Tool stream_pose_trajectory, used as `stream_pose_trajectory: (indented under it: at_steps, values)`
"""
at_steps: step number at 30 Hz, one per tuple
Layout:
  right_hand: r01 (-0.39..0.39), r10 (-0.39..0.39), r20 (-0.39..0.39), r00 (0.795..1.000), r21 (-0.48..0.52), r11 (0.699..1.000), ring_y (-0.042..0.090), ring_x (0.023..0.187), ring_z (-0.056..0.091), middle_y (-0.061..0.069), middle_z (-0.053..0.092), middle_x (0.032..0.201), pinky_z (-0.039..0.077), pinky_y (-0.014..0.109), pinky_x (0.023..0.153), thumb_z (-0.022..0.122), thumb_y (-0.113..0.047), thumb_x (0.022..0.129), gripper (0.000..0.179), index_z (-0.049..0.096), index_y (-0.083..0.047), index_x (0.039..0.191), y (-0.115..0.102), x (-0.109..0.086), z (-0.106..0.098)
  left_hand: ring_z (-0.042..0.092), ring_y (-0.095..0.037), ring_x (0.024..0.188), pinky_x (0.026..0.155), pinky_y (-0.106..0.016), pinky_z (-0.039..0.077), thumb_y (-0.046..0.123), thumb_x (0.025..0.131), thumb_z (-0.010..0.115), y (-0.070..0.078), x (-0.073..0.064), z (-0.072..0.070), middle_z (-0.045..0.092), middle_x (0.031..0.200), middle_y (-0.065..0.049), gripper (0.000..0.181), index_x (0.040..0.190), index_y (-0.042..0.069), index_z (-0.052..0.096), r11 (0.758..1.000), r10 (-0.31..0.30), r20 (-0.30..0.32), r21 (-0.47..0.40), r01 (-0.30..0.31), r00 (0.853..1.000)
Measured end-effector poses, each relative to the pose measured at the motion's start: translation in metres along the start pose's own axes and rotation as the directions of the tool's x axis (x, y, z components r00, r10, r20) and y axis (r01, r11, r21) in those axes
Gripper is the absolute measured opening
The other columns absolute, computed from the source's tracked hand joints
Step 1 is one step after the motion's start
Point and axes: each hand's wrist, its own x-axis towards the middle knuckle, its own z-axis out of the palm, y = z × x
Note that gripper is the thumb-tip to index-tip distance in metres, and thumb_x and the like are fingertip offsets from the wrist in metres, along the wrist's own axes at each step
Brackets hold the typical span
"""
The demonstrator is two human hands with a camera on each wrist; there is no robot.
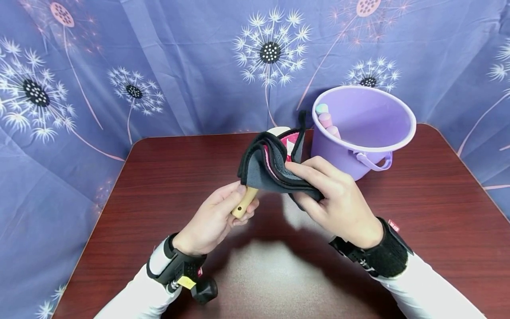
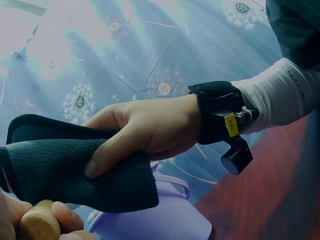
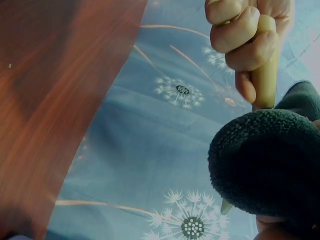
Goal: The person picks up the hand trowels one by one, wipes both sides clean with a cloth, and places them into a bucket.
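Note:
My left hand (image 1: 217, 215) grips the pale wooden handle (image 1: 244, 203) of a tool; its fingers curl round the handle in the right wrist view. Most of the tool is hidden behind a cloth, and a whitish part (image 1: 279, 130) shows beyond the cloth's far edge. The folded grey cloth (image 1: 263, 170), with black edging and a pink inner side, lies over the tool. My right hand (image 1: 338, 195) pinches this cloth between thumb and fingers, as the left wrist view also shows. Both hands are above the table.
A purple bucket (image 1: 334, 155) stands at the back right of the dark red wooden table (image 1: 179, 164), close to the cloth. Several pastel cylindrical pieces (image 1: 325, 119) show inside its left wall. A blue dandelion-patterned curtain (image 1: 191, 66) hangs behind the table.

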Motion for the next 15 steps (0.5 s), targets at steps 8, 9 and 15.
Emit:
stream_pose_trajectory:
  at_steps: [8, 9, 15]
  values:
    - [-0.008, 0.014, 0.053, 0.998, -0.11, 0.994, 0.011, 0.091, 0.057, 0.001, 0.062, 0.103, 0.042, 0.025, 0.08, 0.065, -0.008, 0.085, 0.042, 0.069, -0.011, 0.126, 0.011, -0.002, -0.004, 0.034, -0.017, 0.065, 0.055, -0.023, 0.028, 0.02, 0.111, 0.033, 0.0, 0.002, -0.008, 0.045, 0.084, -0.01, 0.03, 0.105, -0.002, 0.053, 0.998, 0.021, 0.06, 0.06, -0.025, 0.998]
    - [-0.008, 0.015, 0.056, 0.998, -0.124, 0.992, 0.012, 0.091, 0.057, 0.001, 0.062, 0.103, 0.042, 0.026, 0.081, 0.065, -0.008, 0.085, 0.042, 0.069, -0.012, 0.126, 0.012, -0.002, -0.004, 0.033, -0.019, 0.065, 0.055, -0.023, 0.027, 0.02, 0.111, 0.033, -0.001, 0.003, -0.008, 0.044, 0.084, -0.011, 0.03, 0.105, -0.002, 0.052, 0.997, 0.025, 0.065, 0.071, -0.029, 0.998]
    - [-0.014, 0.03, 0.077, 0.997, -0.203, 0.979, 0.017, 0.094, 0.056, 0.003, 0.061, 0.105, 0.043, 0.033, 0.081, 0.06, -0.008, 0.084, 0.046, 0.067, -0.013, 0.129, 0.02, -0.004, -0.005, 0.033, -0.022, 0.064, 0.056, -0.026, 0.027, 0.021, 0.11, 0.034, 0.0, 0.004, -0.012, 0.043, 0.081, -0.012, 0.03, 0.106, -0.001, 0.054, 0.987, 0.019, 0.06, 0.161, -0.028, 0.998]
